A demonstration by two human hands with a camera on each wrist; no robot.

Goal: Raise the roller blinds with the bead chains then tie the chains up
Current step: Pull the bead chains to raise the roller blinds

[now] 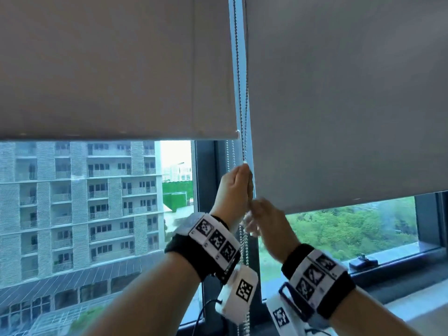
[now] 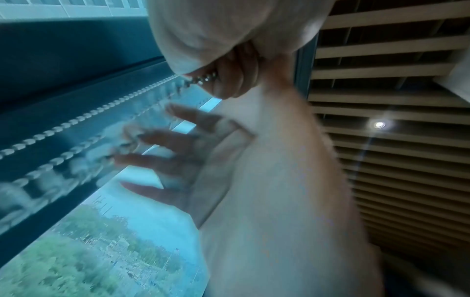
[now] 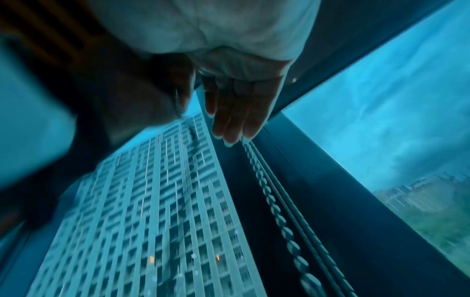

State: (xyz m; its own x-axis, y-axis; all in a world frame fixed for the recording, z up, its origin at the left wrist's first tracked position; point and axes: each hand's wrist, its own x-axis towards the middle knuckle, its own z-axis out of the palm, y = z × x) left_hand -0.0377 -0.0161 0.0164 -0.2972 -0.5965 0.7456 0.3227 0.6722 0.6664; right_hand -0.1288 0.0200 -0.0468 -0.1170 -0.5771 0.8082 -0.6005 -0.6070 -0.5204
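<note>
Two grey roller blinds hang over the window: the left blind [image 1: 109, 69] has its bottom edge higher than that of the right blind [image 1: 339, 105]. A bead chain [image 1: 244, 112] runs down the gap between them. My left hand [image 1: 236, 187] grips this chain with curled fingers [image 2: 229, 80], and the beads [image 2: 203, 78] show in its fist. My right hand [image 1: 264, 221] is just below and to the right, blurred, with its fingers [image 3: 234, 118] straight and holding nothing, beside the hanging chain [image 3: 267, 191]. Chain strands [image 1: 243, 241] drop on below both hands.
A second pair of silver chain strands [image 1: 230, 154] hangs just left of my left hand, against the dark window mullion [image 1: 206, 178]. A black window latch [image 1: 363, 261] sits on the lower frame at the right, above the pale sill [image 1: 412, 309]. Buildings and trees lie outside.
</note>
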